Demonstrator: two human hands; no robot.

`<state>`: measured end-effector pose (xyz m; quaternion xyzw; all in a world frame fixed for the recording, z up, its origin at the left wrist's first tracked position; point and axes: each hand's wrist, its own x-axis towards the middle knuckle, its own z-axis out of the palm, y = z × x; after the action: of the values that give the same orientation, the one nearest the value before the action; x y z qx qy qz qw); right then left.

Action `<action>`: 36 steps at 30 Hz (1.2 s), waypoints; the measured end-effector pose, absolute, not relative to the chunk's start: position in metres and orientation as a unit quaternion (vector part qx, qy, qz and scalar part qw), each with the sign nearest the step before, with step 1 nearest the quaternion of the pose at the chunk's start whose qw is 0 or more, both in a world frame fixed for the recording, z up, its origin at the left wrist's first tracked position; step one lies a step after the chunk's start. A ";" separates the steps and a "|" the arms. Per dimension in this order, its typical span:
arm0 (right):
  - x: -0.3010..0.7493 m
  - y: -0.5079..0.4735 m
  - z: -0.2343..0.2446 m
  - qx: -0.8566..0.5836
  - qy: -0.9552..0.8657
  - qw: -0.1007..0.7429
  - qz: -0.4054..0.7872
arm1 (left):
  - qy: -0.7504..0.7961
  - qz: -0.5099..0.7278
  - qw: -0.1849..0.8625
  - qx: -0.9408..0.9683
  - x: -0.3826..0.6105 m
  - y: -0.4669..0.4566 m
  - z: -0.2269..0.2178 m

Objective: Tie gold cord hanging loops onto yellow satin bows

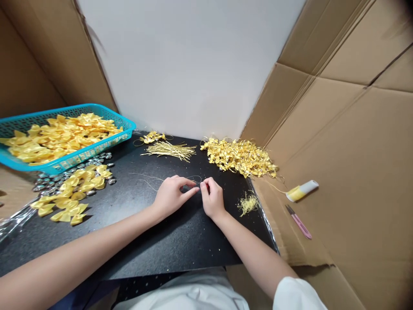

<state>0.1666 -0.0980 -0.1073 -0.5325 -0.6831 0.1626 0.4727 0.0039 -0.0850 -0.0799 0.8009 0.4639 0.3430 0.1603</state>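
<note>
My left hand (171, 194) and my right hand (211, 197) meet over the middle of the black mat (180, 241), fingertips almost touching. Both pinch a thin gold thread (151, 178) that forms a small loop between them and trails off to the left across the mat. A bundle of cut gold threads (169, 150) lies just beyond the hands. To the left lie loose yellow ribbon bows (72, 196) on the mat. At the back right sits a pile of finished gold bows (240, 157).
A blue basket (127, 129) full of yellow ribbon pieces stands at the left, with small silver beads (48, 180) under its edge. Gold thread scraps (248, 203), a yellow-and-white lighter (301, 190) and pink snips (298, 221) lie right. Cardboard walls enclose both sides.
</note>
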 end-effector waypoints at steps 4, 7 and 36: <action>0.163 -0.100 -0.108 -0.539 -0.696 0.452 0.143 | 0.477 0.345 0.185 0.787 0.004 -0.082 -0.080; 0.162 -0.101 -0.108 -0.544 -0.708 0.432 0.128 | 0.491 0.340 0.189 0.779 0.001 -0.080 -0.077; 0.151 -0.107 -0.106 -0.564 -0.737 0.340 0.153 | 0.509 0.214 0.041 0.833 0.000 -0.077 -0.079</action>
<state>0.1508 -0.1068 -0.1061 -0.5638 -0.7371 0.1529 0.3398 0.0001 -0.0767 -0.0787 0.8329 0.5088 0.2139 0.0413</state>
